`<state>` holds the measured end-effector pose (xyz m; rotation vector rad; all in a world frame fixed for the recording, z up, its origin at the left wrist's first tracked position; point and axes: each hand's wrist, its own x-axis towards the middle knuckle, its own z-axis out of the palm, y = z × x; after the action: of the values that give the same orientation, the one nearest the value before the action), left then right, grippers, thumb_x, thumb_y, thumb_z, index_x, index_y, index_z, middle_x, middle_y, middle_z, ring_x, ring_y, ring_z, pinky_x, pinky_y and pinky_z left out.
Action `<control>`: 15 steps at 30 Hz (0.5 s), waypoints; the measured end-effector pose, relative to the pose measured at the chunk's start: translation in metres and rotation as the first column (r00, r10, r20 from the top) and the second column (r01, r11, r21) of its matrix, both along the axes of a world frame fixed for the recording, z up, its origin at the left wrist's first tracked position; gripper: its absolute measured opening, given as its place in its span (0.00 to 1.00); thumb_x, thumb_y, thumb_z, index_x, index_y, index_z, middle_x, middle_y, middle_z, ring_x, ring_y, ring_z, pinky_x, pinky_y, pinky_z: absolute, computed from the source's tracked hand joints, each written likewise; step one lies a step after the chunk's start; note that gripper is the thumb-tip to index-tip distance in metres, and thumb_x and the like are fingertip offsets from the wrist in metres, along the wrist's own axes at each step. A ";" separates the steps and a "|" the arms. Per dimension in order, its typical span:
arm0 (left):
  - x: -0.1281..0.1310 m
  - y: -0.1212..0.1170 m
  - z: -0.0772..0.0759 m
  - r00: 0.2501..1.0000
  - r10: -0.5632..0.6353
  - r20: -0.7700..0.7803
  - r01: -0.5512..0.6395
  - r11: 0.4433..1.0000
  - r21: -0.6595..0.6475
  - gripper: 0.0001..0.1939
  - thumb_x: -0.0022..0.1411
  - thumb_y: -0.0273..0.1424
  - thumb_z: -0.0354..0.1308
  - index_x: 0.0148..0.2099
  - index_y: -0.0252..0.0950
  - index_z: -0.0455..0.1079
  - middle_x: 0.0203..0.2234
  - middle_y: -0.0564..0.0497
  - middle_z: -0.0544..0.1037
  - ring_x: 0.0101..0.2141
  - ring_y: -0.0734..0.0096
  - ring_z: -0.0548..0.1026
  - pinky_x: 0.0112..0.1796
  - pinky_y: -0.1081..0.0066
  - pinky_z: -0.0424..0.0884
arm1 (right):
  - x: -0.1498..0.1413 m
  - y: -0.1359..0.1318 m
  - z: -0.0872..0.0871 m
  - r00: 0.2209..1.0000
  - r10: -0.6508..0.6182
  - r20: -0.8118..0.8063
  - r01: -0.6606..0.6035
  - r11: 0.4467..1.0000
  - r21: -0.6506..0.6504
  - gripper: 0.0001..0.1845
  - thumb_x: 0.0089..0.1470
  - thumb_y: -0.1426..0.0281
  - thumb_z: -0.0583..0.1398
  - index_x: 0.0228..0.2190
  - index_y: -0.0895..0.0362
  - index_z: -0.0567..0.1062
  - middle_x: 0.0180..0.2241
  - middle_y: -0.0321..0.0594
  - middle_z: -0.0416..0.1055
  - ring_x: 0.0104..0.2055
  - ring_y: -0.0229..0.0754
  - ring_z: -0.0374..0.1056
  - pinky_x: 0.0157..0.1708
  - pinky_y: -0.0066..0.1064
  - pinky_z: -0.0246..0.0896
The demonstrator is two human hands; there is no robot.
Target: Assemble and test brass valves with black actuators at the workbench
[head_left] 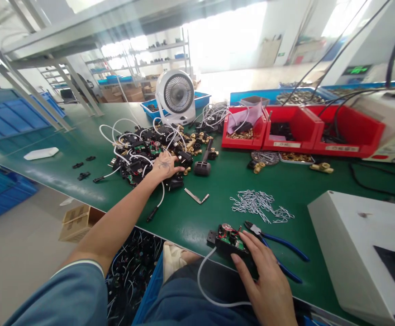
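Observation:
My left hand (165, 166) reaches out over a heap of black parts with white cables (143, 149) on the green table (183, 213); its fingers curl down onto the heap, and what they grip is hidden. My right hand (265, 280) rests at the near table edge, fingers wrapped on a black module with a green circuit board (229, 240). A white cable (207, 280) runs from that module down to my lap. Blue-handled pliers (278, 249) lie just right of that hand.
A pile of wire clips (258, 203), a black mallet (204, 163), a small metal piece (195, 196), brass fittings (321, 167), red bins (295, 129), a white fan (177, 97) and a white box (356, 253) share the table. A crate of black parts (132, 271) sits below.

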<state>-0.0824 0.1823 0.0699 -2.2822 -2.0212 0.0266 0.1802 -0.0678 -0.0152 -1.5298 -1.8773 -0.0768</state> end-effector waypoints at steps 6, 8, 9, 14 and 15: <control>0.022 -0.011 0.001 0.999 0.044 -0.004 -0.044 0.994 0.097 0.22 0.66 0.41 0.59 0.54 0.29 0.70 0.57 0.36 0.68 0.59 0.48 0.65 0.57 0.51 0.65 | -0.001 -0.002 0.001 1.000 0.003 -0.004 -0.003 1.000 -0.022 0.20 0.66 0.59 0.52 0.54 0.55 0.68 0.52 0.46 0.74 0.52 0.47 0.73 0.47 0.40 0.71; 0.026 -0.013 0.002 0.999 0.049 -0.001 -0.049 0.995 0.091 0.18 0.67 0.38 0.59 0.53 0.32 0.70 0.56 0.41 0.70 0.58 0.53 0.67 0.56 0.49 0.67 | -0.002 -0.002 0.002 1.000 0.005 -0.008 -0.005 1.000 -0.031 0.20 0.66 0.59 0.53 0.54 0.55 0.68 0.52 0.46 0.74 0.52 0.47 0.73 0.47 0.41 0.71; 0.027 -0.012 0.002 0.999 0.053 0.006 -0.054 0.995 0.080 0.17 0.67 0.38 0.59 0.53 0.33 0.70 0.55 0.42 0.71 0.57 0.54 0.69 0.55 0.49 0.68 | -0.002 -0.002 0.002 1.000 0.006 -0.010 -0.007 0.999 -0.035 0.20 0.66 0.59 0.53 0.54 0.55 0.68 0.52 0.46 0.74 0.52 0.47 0.73 0.47 0.41 0.71; 0.029 0.000 0.001 0.992 0.094 0.089 -0.092 0.995 -0.028 0.20 0.68 0.41 0.58 0.55 0.33 0.69 0.51 0.43 0.74 0.51 0.58 0.74 0.52 0.51 0.72 | -0.002 -0.002 0.000 1.000 0.004 -0.028 -0.005 1.000 -0.031 0.20 0.66 0.58 0.53 0.54 0.55 0.69 0.52 0.46 0.74 0.52 0.47 0.73 0.47 0.40 0.71; 0.029 0.002 0.001 0.988 0.104 0.112 -0.099 0.994 -0.054 0.20 0.68 0.41 0.57 0.54 0.33 0.69 0.51 0.43 0.74 0.50 0.58 0.74 0.51 0.51 0.72 | -0.002 -0.002 -0.001 0.999 0.003 -0.032 -0.004 1.000 -0.028 0.20 0.66 0.58 0.53 0.54 0.55 0.69 0.52 0.46 0.74 0.52 0.48 0.73 0.47 0.40 0.71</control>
<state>-0.0532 0.1839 0.0709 -2.2558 -2.2154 -0.0498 0.1782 -0.0695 -0.0158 -1.5379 -1.8635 -0.0248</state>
